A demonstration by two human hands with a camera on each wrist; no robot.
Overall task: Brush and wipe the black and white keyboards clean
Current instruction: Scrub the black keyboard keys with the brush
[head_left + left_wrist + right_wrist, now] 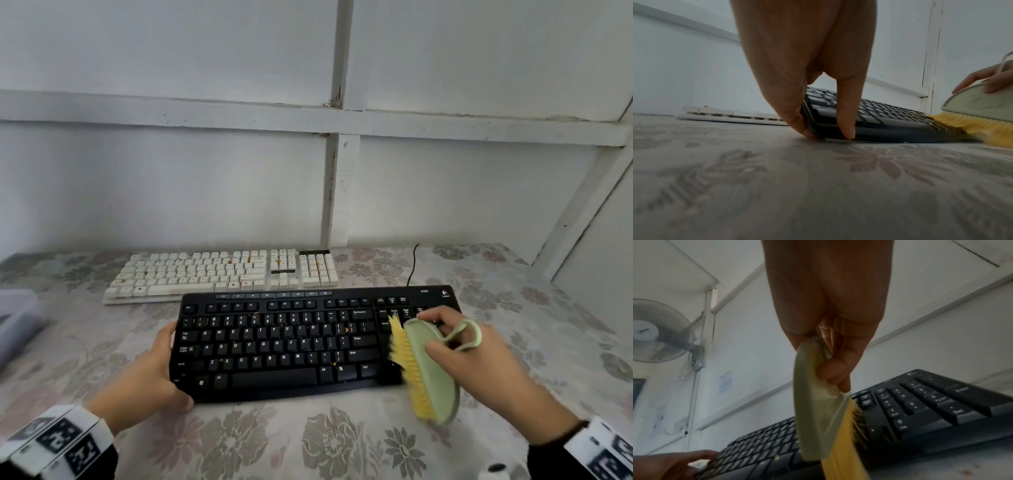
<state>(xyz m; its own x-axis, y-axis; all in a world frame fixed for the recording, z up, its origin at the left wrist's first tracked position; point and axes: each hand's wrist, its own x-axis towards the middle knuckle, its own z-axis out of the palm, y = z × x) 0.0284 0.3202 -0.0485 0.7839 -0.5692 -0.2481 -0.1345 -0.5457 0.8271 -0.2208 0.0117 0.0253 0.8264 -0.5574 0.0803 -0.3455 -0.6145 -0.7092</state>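
Left hand [147, 370] at seven o'clock clamps the matte black keyboard's [284, 342] left edge, thumb and fingers curled round it. Right hand [479, 353] at four o'clock grips an oval green brush [433, 373], yellow bristles on keys. Crumb-speckled white keyboard [222, 274] sits behind at twelve.

Dark sleeves [548, 459] end at white wristbands [58, 438] printed with black square markers.

Floral tablecloth [342, 445], wall fan [659, 331], grey box [17, 315]
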